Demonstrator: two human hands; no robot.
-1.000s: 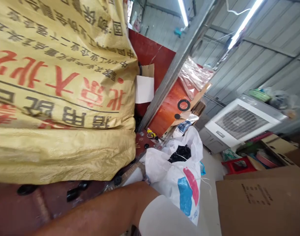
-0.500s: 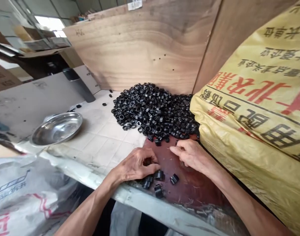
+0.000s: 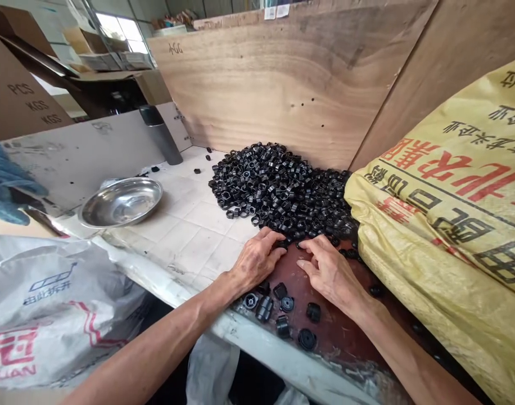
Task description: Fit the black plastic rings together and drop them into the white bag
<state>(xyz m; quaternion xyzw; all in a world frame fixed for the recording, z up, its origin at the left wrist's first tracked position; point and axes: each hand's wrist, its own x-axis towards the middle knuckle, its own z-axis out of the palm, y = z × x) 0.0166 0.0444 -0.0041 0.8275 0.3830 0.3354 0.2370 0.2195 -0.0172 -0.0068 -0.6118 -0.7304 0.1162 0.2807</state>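
Note:
A heap of small black plastic rings [image 3: 278, 188] lies on a white tiled top against a plywood board. My left hand [image 3: 257, 260] rests at the heap's lower edge, fingers curled, and whether they pinch a ring is hidden. My right hand [image 3: 331, 275] lies beside it on a dark red board [image 3: 346, 332], its spread fingertips among the rings. Several larger black pieces [image 3: 283, 312] stand on that board, just below my hands and between my wrists.
A steel bowl [image 3: 120, 202] sits on the tiles at left, with a dark flask [image 3: 160, 135] behind it. A yellow woven sack [image 3: 434, 236] bulges in at right. A white woven sack [image 3: 50, 304] lies at the front left, below the table edge.
The view has swung from the sack and room back onto the table. Both hands have moved up to the heap's edge, and more black pieces stand on the red board.

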